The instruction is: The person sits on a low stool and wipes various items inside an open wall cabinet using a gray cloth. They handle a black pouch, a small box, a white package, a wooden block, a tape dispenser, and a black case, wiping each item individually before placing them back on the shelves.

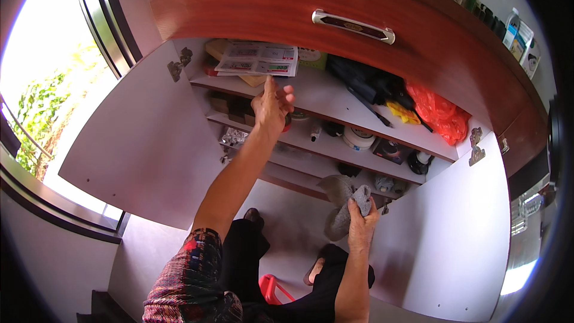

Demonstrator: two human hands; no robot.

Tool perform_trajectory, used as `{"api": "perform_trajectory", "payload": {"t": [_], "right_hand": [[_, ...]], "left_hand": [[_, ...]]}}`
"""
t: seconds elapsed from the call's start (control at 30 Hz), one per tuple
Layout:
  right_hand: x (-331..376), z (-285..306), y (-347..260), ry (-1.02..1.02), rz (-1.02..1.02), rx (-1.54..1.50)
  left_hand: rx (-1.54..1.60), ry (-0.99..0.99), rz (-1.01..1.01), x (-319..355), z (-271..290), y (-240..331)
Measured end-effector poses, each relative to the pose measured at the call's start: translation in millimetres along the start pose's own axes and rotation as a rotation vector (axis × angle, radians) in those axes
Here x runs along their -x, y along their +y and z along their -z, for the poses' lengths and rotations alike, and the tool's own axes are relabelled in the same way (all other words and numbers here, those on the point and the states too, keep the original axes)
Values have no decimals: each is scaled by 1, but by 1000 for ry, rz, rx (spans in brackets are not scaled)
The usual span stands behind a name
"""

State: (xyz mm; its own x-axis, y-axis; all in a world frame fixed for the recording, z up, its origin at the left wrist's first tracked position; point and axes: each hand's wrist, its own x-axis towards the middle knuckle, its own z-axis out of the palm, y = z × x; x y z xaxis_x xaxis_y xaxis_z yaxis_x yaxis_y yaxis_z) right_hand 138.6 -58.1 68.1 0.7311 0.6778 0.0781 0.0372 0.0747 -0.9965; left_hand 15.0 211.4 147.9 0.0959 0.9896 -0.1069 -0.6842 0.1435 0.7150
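Observation:
My left hand (pixel 273 107) reaches into the open cabinet, its fingers stretched out and apart, with nothing seen in them. Its fingertips are just below a stack of printed papers (pixel 257 58) lying on the top shelf (pixel 317 96); whether they touch is hard to tell. Lower and to the right, my right hand (pixel 363 227) is closed around a bunched grey cloth (pixel 342 215), which hangs loosely in front of the lower shelves.
Two white doors (pixel 143 137) stand swung out on both sides. A black bag (pixel 368 81) and a red plastic bag (pixel 439 113) share the top shelf. Below sit a white tub (pixel 359 139) and a dark box (pixel 390 151). A red stool (pixel 272 289) shows near my legs.

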Motion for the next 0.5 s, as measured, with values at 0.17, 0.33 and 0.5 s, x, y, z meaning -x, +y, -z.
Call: {"api": "perform_trajectory", "payload": {"t": [0.17,0.33,0.5], "right_hand": [[4,-13,-6,-58,17,3],[1,-9,3,-45,24,34],[1,-4,-4,-15,78,41]], "left_hand": [[115,66,77,-42,2,13],[64,157,38,-21,5,13],[42,-144,-222,66,17,-2]]}}
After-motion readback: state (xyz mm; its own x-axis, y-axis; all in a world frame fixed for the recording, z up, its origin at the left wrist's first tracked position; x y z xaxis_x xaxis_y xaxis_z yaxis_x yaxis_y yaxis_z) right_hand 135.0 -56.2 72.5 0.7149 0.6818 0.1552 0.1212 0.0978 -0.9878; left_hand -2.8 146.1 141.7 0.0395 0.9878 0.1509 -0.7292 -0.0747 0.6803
